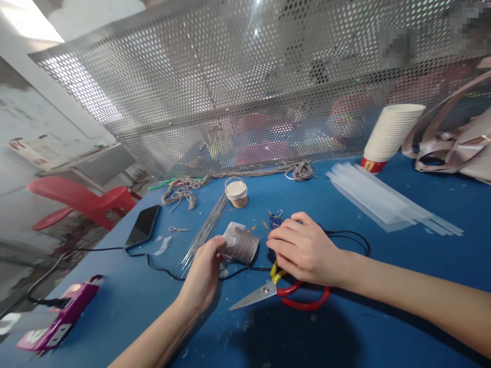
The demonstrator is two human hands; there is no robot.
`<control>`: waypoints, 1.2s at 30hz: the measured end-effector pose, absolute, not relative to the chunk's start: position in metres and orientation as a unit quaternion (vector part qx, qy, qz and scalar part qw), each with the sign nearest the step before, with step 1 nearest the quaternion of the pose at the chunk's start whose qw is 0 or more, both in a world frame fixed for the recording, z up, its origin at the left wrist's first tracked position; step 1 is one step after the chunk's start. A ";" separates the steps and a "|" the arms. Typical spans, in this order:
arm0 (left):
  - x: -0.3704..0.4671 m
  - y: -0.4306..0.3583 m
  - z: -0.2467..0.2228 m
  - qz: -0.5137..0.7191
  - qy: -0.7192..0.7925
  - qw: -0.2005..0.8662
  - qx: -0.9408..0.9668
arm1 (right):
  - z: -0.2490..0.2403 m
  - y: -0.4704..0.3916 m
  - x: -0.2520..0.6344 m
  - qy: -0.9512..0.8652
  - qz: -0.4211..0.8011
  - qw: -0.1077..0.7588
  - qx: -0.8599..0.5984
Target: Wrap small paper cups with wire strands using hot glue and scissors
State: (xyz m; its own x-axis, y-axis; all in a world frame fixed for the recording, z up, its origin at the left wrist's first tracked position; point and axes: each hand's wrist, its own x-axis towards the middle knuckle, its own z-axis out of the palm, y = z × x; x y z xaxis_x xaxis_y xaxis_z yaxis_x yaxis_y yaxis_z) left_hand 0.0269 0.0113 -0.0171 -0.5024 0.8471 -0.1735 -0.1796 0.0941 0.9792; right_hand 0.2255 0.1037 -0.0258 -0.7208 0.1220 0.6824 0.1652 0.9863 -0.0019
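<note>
Grey wrapping covers the cup, tilted just beyond the blade of the scissors, its left end gripped by the fingers of the left hand. Beyond the scissors' handles, the right hand curls its fingers near a blue tool (whether they grip it, I cannot tell). Farther beyond the scissors stands a small handled basket.
</note>
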 end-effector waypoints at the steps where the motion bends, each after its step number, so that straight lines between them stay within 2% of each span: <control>1: 0.027 0.011 -0.017 0.611 0.608 0.424 0.277 | -0.027 0.104 0.227 -0.926 -0.022 0.368 -0.079; 9: 0.028 0.010 -0.023 0.588 0.589 0.452 0.320 | -0.029 0.100 0.211 -0.933 0.002 0.353 -0.073; 19: 0.030 0.006 -0.024 0.596 0.592 0.426 0.335 | -0.032 0.097 0.192 -0.942 -0.087 0.323 -0.028; 27: 0.034 0.005 -0.020 0.605 0.597 0.401 0.342 | -0.033 0.095 0.194 -0.929 -0.114 0.351 -0.020; 36: 0.035 0.002 -0.018 0.540 0.633 0.398 0.387 | -0.033 0.092 0.192 -0.913 -0.002 0.402 -0.071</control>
